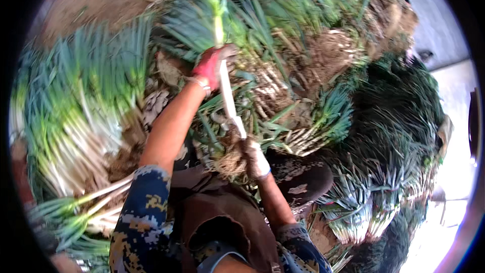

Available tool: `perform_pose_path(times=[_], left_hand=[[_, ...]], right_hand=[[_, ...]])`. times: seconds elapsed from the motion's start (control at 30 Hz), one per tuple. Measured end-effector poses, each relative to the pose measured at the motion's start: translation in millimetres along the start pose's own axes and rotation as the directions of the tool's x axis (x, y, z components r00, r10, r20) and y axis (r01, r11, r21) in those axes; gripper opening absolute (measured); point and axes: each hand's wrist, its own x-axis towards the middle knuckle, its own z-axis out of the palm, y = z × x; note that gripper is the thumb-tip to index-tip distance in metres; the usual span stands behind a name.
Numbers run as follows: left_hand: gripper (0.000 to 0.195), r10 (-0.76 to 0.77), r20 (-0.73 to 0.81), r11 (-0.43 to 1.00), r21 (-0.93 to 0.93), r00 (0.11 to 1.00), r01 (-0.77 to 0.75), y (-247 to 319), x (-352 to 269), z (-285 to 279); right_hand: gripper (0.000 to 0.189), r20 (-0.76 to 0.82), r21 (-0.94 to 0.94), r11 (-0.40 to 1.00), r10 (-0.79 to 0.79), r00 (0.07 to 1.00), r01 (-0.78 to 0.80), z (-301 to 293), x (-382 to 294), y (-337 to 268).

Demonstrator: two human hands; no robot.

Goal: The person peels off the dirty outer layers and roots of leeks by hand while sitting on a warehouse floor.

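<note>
A long Welsh onion (227, 94) with a white shaft and green top slants across the middle of the view. Around its upper shaft, just under the leaves, closes my left hand (212, 64) in a red work glove. At the lower end is my right hand (257, 158), in a soiled pale glove, its fingers curled about the stalk near the base; blur hides the exact finger positions. A tangle of dry roots (229, 161) lies beside the right hand, above my brown apron (227, 204). Loose peeled leaves (208, 129) lie under the stalk.
On the left lies a broad row of onions with clean white shafts (72, 151). Unpeeled onions with soil-covered roots (322, 53) are heaped ahead. Tied onion bundles (356, 212) stand at right, below a dark green pile (398, 102). Bare soil (102, 0) shows at the far left.
</note>
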Motion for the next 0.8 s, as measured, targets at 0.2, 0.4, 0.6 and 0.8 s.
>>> perform_pose_path(times=[0.2, 0.4, 0.6, 0.8], left_hand=[[0.039, -0.037, -0.171, 0.996, 0.072, 0.985, 0.05, -3, 10, -18], [0.026, -0.062, -0.286, 0.992, 0.092, 0.956, 0.092, -21, 22, -22], [0.029, 0.054, -0.431, 0.994, 0.105, 0.9, -0.01, 18, 55, -50], [0.027, -0.016, -0.163, 0.999, -0.054, 0.987, 0.007, 43, 20, -37]], right_hand=[[0.022, 0.142, -0.564, 0.786, -0.21, 0.967, 0.253, -20, -36, 22], [0.039, 0.043, -0.715, 0.688, -0.131, 0.99, 0.122, -2, -79, -14], [0.033, -0.05, -0.738, 0.674, -0.111, 0.993, 0.039, -22, -169, -12], [0.045, -0.004, -0.975, 0.222, -0.166, 0.986, 0.033, -51, -83, -2]])
